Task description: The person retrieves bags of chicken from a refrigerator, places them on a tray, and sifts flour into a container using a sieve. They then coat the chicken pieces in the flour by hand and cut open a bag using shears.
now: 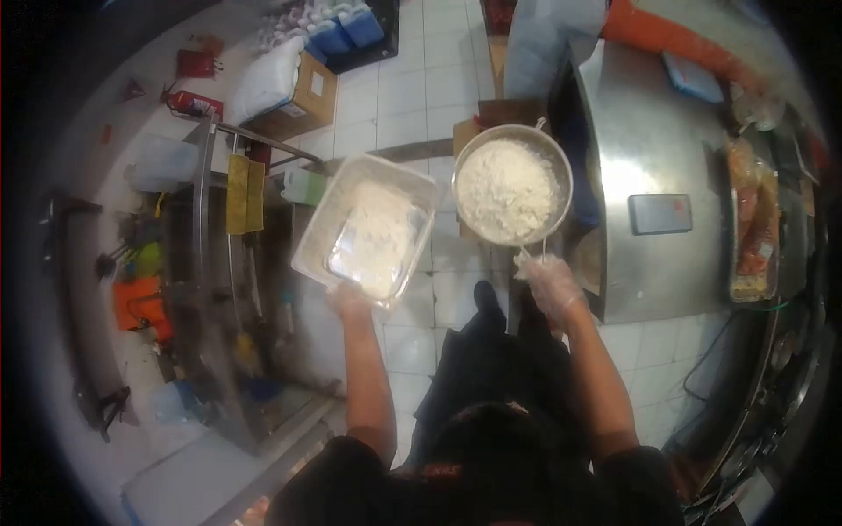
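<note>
My left hand (351,301) grips the near edge of a clear plastic tub (312,230), which is tilted and has a pale, flour-like layer (379,232) inside. In my right hand (553,285), covered by a clear plastic glove, is the handle of a round metal strainer (568,180). A heap of pale, crumbly, flour-like stuff (506,186) fills the strainer. Tub and strainer hang side by side above the floor, a small gap between them.
To the right stands a steel counter (653,272) with a phone (660,214) and a long tray of food (754,223). A metal rack (203,175) with yellow cloths (246,195) stands left. Beyond are a cardboard box (311,98) and tiled floor (401,79).
</note>
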### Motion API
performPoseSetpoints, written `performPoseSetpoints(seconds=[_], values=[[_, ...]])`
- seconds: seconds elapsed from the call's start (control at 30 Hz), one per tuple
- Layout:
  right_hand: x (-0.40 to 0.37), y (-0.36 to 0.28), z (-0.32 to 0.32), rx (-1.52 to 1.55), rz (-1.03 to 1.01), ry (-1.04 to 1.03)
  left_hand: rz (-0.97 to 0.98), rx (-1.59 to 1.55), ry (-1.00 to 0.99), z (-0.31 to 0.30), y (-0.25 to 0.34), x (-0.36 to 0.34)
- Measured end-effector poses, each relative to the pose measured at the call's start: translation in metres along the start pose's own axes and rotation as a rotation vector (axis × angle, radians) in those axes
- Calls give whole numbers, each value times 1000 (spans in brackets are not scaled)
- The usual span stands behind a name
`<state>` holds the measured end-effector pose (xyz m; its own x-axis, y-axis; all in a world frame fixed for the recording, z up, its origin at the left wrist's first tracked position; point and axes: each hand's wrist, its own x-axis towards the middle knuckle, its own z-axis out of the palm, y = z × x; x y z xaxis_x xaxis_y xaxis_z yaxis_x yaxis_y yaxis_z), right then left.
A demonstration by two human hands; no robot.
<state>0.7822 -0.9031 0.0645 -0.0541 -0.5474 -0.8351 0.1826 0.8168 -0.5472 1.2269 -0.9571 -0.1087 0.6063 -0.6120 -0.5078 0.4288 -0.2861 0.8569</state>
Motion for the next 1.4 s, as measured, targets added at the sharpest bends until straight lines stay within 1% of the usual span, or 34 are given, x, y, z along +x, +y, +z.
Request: performPoseSetpoints(seconds=[0.03,0.07,0.13,0.17,0.2,0.23,0.27,0.3,0.33,0.37,0.43,0.47,0.5,0.57,0.6,0.63,0.7,0.77,0.83,0.87,0.93,0.97,1.0,1.03,1.07,1.1,1.13,1.17,1.2,1.23,1.27,1.33,1.37,1.4], values=[[-15,-4,-4,-3,1,-65,30,-30,-105,-6,-4,-4],[-41,-17,10,-47,14,-75,11,-57,-132,-12,8,-6],[-69,-20,-1,-162,23,-115,-10,207,-80,-8,21,-40],[-93,-25,0,-203,40,-137,-16,191,-106,1,39,-61],[-111,-28,-3,-202,24,-110,-102,331,-103,16,60,-91],[-130,-29,-6,-251,36,-136,-185,475,-101,26,82,-119],[-148,-29,-9,-295,47,-162,-187,469,-131,35,99,-138],[-165,-30,-15,-288,30,-135,-130,535,-249,46,115,-154],[-183,-27,-19,-295,11,-172,-73,602,-363,51,130,-170],[-202,-20,-21,-301,-6,-207,-72,597,-392,56,151,-189],[-221,1,-39,-289,-8,-172,5,876,-522,77,181,-233],[-235,7,-49,-287,-33,-204,46,750,-548,86,186,-259],[-250,12,-59,-284,-63,-232,50,753,-577,92,188,-274],[-285,22,-77,-268,-73,-203,91,852,-668,109,185,-300],[-301,30,-89,-272,-78,-199,136,1030,-755,117,184,-307],[-316,43,-101,-244,-96,-162,156,1033,-803,124,176,-324],[-345,77,-127,-206,-54,-105,304,1003,-849,138,156,-362],[-367,119,-158,-143,-62,-78,311,1075,-909,151,128,-403],[-390,154,-174,145,-6,17,313,1037,-983,159,95,-439],[-405,167,-188,153,-14,40,316,1028,-1010,163,73,-466],[-428,187,-204,197,-29,208,351,813,-1127,170,29,-509],[-435,201,-213,217,-37,221,237,764,-1223,179,3,-521],[-438,216,-224,278,-52,284,393,918,-1121,186,-28,-539],[-438,228,-247,337,-64,346,379,942,-1180,196,-33,-587],[-431,247,-261,342,-74,364,349,917,-1212,206,-64,-593],[-419,269,-275,339,-152,370,315,888,-1242,217,-97,-599],[-419,275,-289,329,-232,376,316,869,-1257,224,-105,-623],[-422,276,-300,412,-233,407,248,893,-1264,228,-114,-648],[-422,276,-309,611,-259,391,180,922,-1270,232,-121,-672],[-428,284,-318,816,-284,370,181,919,-1282,228,-128,-700],[-428,277,-323,822,-280,376,169,870,-1261,232,-133,-718],[-429,262,-339,810,-292,496,110,731,-1243,240,-150,-750],[-426,257,-348,811,-286,502,101,734,-1246,248,-157,-764],[-423,251,-359,792,-318,559,80,765,-1213,257,-162,-779]])
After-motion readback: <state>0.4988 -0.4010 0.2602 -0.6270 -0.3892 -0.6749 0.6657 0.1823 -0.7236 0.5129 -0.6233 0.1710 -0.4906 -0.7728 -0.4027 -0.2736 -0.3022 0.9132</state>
